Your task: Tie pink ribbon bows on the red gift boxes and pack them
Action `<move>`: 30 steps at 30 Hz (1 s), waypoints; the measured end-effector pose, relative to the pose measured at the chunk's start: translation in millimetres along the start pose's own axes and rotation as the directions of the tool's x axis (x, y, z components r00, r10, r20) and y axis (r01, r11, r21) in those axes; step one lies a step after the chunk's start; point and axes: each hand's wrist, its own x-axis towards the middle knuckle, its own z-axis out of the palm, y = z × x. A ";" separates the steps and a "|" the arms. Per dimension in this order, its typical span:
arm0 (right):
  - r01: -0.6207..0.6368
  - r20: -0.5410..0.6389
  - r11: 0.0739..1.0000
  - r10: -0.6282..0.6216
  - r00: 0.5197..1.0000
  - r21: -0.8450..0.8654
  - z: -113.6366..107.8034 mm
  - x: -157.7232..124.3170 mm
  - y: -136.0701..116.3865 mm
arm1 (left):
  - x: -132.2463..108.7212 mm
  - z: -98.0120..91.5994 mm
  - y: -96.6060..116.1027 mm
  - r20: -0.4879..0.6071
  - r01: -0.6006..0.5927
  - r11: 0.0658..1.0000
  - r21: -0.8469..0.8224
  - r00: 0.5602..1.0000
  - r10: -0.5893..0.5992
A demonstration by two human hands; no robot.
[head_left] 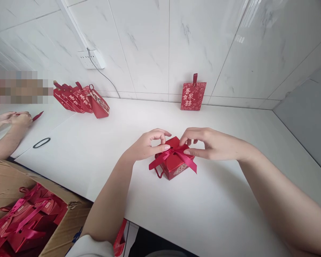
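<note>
A small red gift box (173,167) with a patterned side stands on the white table in front of me. Across its top runs a pinkish-red ribbon (191,165), knotted in the middle, its tails hanging over two sides. My left hand (149,144) has its thumb on the ribbon by the knot, fingers curled above it. From the other side, my right hand (205,143) pinches the ribbon between thumb and forefinger. A twisted red cord (158,173) hangs at the box's left side. The fingers partly cover the box's far top.
Against the tiled wall stand a red tag-like packet (193,96) and a row of red packets (80,99). A black ring (41,142) lies left, near a co-worker's hands (18,119). At lower left, a cardboard box (77,210) holds several ribboned red boxes.
</note>
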 end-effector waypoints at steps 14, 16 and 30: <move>0.015 -0.115 0.995 -0.026 0.993 -0.097 5.3 4.0 0.8 | -3.5 -9.2 -0.1 -0.066 0.211 0.974 0.078 0.976 -0.206; -0.084 -0.151 0.993 0.071 0.986 -0.078 -2.8 -1.9 2.3 | -7.4 -14.4 -1.4 -0.013 0.201 0.975 0.091 0.980 -0.201; -0.141 0.154 0.880 0.079 0.985 0.454 23.7 12.7 60.9 | 5.5 -16.2 -45.5 0.084 0.293 0.948 0.121 0.949 -0.304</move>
